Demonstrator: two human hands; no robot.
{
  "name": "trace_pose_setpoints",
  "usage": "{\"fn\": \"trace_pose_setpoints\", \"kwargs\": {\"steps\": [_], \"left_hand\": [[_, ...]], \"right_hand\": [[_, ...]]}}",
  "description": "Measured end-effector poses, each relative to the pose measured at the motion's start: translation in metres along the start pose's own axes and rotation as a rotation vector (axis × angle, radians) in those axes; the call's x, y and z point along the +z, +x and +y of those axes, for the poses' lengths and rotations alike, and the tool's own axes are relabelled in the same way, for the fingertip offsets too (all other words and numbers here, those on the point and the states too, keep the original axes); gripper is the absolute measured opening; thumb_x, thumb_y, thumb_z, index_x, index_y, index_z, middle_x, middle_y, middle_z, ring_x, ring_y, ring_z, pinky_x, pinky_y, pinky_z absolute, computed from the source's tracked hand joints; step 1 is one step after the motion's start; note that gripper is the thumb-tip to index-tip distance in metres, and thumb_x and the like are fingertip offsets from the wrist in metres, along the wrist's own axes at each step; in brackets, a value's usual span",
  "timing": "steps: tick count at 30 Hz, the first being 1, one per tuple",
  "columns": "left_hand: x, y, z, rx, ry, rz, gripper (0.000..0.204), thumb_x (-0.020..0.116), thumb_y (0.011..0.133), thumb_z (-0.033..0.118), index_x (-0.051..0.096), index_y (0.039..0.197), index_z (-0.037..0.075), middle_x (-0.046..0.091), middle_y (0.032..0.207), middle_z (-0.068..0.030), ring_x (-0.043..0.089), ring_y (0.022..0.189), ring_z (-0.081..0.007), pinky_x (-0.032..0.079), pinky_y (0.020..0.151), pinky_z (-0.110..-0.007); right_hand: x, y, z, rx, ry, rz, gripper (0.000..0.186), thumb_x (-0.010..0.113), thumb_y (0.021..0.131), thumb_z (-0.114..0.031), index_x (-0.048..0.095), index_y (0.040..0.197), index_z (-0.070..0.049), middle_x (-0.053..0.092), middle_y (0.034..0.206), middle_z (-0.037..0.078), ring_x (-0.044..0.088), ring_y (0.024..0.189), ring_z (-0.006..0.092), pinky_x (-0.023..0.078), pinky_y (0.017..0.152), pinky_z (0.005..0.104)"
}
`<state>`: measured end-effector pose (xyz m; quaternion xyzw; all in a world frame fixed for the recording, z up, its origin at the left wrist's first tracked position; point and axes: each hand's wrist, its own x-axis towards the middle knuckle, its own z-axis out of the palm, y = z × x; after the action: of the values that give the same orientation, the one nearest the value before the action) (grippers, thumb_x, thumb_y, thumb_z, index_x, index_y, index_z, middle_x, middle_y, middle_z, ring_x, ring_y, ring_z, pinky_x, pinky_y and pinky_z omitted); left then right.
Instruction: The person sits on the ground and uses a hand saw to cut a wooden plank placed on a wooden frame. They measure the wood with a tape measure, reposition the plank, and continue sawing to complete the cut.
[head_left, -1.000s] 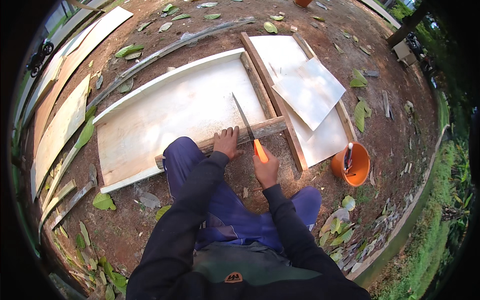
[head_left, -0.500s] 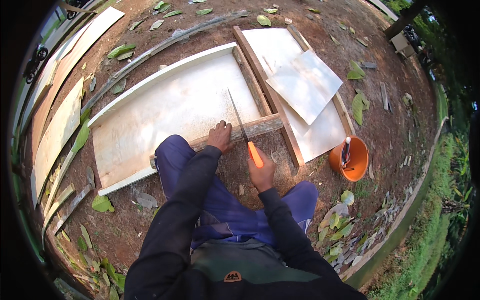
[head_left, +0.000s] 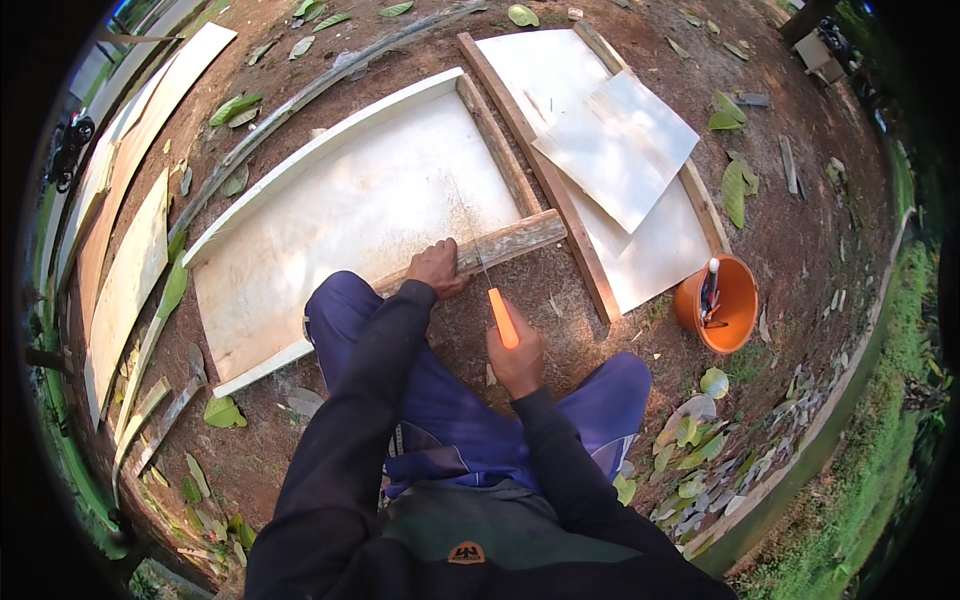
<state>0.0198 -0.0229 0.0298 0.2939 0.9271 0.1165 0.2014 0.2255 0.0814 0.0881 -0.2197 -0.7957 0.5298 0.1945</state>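
Observation:
My right hand (head_left: 515, 355) grips the orange handle of a hand saw (head_left: 504, 319), whose thin blade crosses a rough wooden batten (head_left: 520, 238) just right of my left hand. My left hand (head_left: 435, 268) is wrapped over that batten, pressing on it. The batten lies across a shallow white panel (head_left: 270, 280) with raised edge strips, and its left end is hidden by my raised left knee. Sawdust speckles the panel around the blade.
At right lie a second framed panel (head_left: 650, 275) with a loose square sheet (head_left: 625, 150) on it and an orange bucket (head_left: 740, 320) holding tools. Plywood sheets (head_left: 130, 270) and a long strip (head_left: 300, 95) lie left and behind on the leaf-strewn dirt (head_left: 230, 440).
My right hand has drawn the saw toward my body, down and slightly left in view. My left hand stays on the batten, and the whole view has shifted a little.

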Motion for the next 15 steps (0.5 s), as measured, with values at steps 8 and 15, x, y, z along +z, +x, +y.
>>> {"fn": "trace_pose_setpoints", "kwargs": {"steps": [8, 15], "left_hand": [[0.004, 0.001, 0.000, 0.006, 0.012, -0.052, 0.055, 0.073, 0.086, 0.039, 0.053, 0.112, -0.005, 0.066, 0.112, -0.0301, 0.066, 0.108, -0.0459, 0.052, 0.093, -0.051], [0.008, 0.008, -0.001, 0.027, 0.019, -0.029, 0.058, 0.072, 0.086, 0.045, 0.052, 0.110, -0.004, 0.067, 0.107, -0.0273, 0.068, 0.103, -0.0426, 0.055, 0.090, -0.051]], "right_hand": [[-0.020, -0.012, -0.007, 0.103, 0.020, -0.007, 0.050, 0.066, 0.085, -0.008, 0.066, 0.134, 0.001, 0.073, 0.095, 0.026, 0.076, 0.080, 0.0349, 0.058, 0.074, 0.0416], [-0.097, -0.104, -0.039, 0.167, -0.042, -0.062, 0.050, 0.066, 0.082, -0.001, 0.066, 0.132, 0.004, 0.074, 0.098, 0.025, 0.078, 0.083, 0.0329, 0.059, 0.071, 0.0399]]}}
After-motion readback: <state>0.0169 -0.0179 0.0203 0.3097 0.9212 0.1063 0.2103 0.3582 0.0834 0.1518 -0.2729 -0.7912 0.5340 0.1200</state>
